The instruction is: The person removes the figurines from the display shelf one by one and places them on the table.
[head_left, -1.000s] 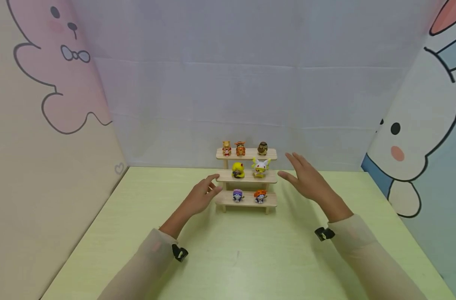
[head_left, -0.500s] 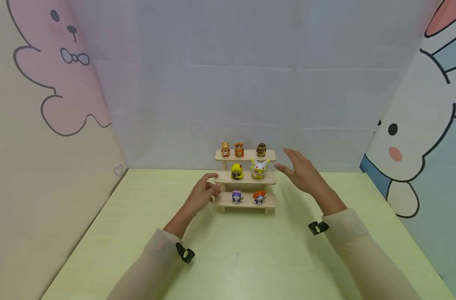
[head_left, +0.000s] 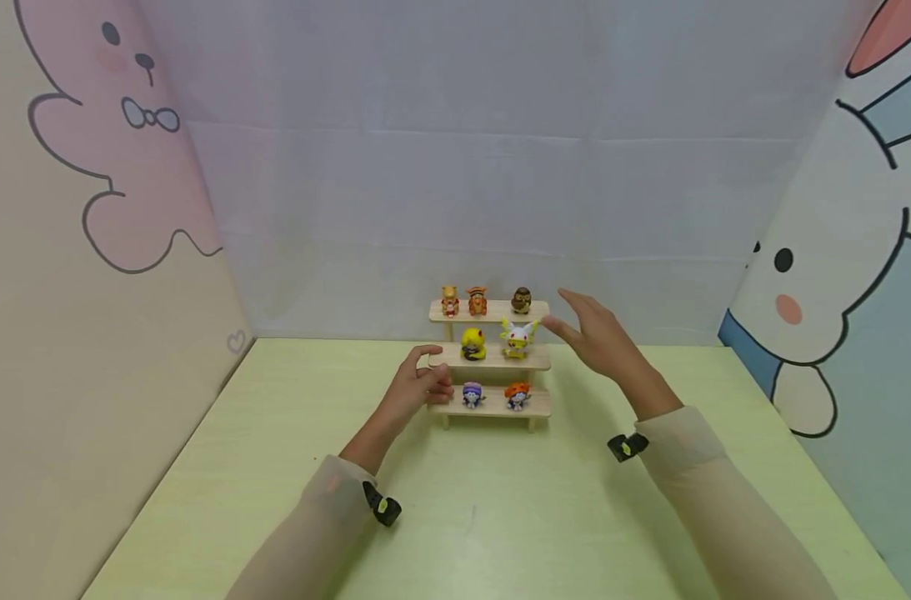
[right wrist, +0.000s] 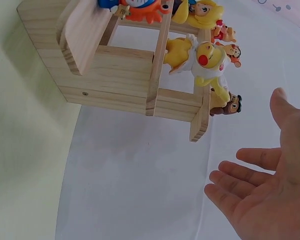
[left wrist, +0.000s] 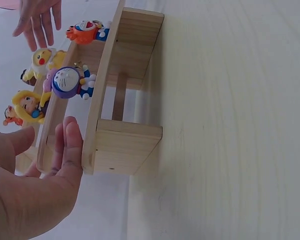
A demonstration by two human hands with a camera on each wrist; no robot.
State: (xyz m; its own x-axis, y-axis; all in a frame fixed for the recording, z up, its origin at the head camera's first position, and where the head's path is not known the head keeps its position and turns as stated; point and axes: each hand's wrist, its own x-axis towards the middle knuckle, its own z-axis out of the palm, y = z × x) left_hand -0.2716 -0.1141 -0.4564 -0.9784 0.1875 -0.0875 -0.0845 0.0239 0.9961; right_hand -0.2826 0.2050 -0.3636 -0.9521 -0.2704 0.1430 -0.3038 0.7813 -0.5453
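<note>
Okay, table (head_left: 470,533) below my hands, figurines (head_left: 473,344) on shelf (head_left: 494,359) between, left hand (head_left: 412,390) loosely open, right hand (head_left: 603,340) spread, neither gripping

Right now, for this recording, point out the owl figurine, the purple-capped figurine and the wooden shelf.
Owl figurine (head_left: 521,302), head view: on its front.
Purple-capped figurine (left wrist: 66,82), left wrist view: on its face.
Wooden shelf (right wrist: 119,74), right wrist view: on its side panel.

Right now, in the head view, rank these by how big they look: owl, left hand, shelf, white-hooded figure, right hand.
Largest to smallest:
1. Shelf
2. Left hand and right hand, too alike to rank
3. White-hooded figure
4. Owl
</note>
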